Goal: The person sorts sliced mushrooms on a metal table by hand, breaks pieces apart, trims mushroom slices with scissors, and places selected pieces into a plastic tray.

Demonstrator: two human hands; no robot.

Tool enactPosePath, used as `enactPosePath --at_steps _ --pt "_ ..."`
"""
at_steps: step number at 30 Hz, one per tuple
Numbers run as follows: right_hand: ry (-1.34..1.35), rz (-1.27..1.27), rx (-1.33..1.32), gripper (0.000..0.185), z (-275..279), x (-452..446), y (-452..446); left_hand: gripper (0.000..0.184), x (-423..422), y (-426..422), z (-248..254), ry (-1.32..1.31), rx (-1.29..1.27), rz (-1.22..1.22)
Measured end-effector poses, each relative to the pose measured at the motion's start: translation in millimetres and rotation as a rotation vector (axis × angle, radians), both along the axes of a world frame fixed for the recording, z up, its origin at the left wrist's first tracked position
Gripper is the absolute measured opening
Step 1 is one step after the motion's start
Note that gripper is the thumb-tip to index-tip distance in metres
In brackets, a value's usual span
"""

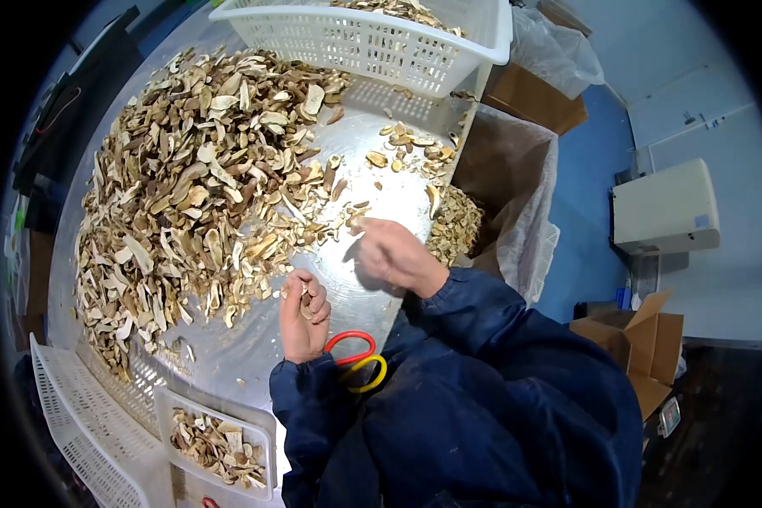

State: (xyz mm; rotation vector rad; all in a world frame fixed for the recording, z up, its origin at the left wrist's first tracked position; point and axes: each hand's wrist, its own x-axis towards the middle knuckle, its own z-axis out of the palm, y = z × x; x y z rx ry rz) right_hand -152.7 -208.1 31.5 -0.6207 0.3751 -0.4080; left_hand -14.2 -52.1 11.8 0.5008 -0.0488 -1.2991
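A big heap of dried mushroom slices (203, 178), brown and cream, covers much of the shiny metal table (262, 372). My left hand (303, 317) is closed at the heap's near edge, its curled fingers around what look like a few mushroom slices. To its right, my right hand (394, 254) hovers low over the table with its fingers drawn together. Slices lie close to its fingertips, but anything in the pinch is too small to make out. Beside my left wrist are scissors with one red and one yellow handle loop (366, 362); their blades are hidden.
A white perforated basket (364, 42) holding slices stands at the back. Right of the table edge is a lined box (516, 186) with mushroom pieces (455, 224). A small white tray of slices (267, 415) and another white basket (76, 415) sit at lower left.
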Motion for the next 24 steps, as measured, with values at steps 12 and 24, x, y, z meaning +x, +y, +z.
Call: enactPosePath --at_steps 12,24 --pt "1.343 -0.521 -1.363 0.028 -6.4 -77.3 -50.5 0.02 -3.5 -0.5 -2.6 0.096 0.018 0.055" --pt "1.453 -0.671 -1.751 0.029 5.7 -102.3 -85.2 0.037 -1.1 -3.9 6.4 -0.205 0.106 0.118"
